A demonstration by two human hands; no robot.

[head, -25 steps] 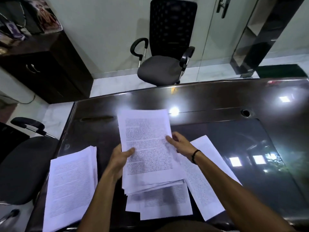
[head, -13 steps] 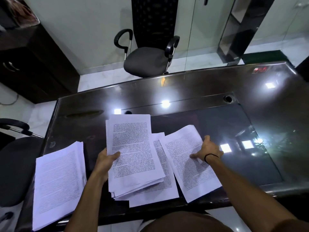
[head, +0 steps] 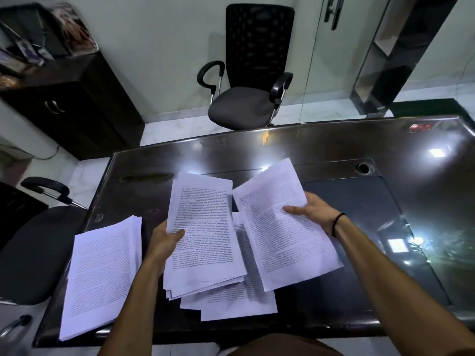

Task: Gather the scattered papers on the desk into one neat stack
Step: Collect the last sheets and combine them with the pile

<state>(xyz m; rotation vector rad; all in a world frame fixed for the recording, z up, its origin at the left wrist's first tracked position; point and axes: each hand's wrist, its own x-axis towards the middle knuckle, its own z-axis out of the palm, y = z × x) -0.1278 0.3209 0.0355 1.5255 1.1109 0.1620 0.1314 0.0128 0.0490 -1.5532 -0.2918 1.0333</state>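
- the left hand (head: pixel 164 238) is gripping the gathered bundle of printed sheets (head: pixel 203 237), thumb curled over its left edge, holding it raised above the worktop (head: pixel 334 150).
- the right hand (head: pixel 312 211) is holding a single printed sheet (head: pixel 280 227) just right of the bundle, thumb lying on the page and fingers hidden beneath; the sheet's left edge is nearly meeting the bundle.
- a few loose sheets (head: pixel 239 301) are lying flat under the bundle, poking out at its near edge, and a separate thick pile (head: pixel 100 273) is sitting well left of the bundle, its near corner overhanging the worktop edge.
- the step in hand looks to be laying the single sheet onto the bundle; doing it well probably means turning the sheet until its long edges are running parallel with the bundle, then sliding it on from the right rather than dropping it.
- the bundle's near edges are fanning out, so the left thumb is likely needing to ease a little while the new page is settling, and a tap of the edges against the worktop would square them.
- the thin sheet is bowing in the one-handed hold, so supporting it from below should be keeping it from creasing.
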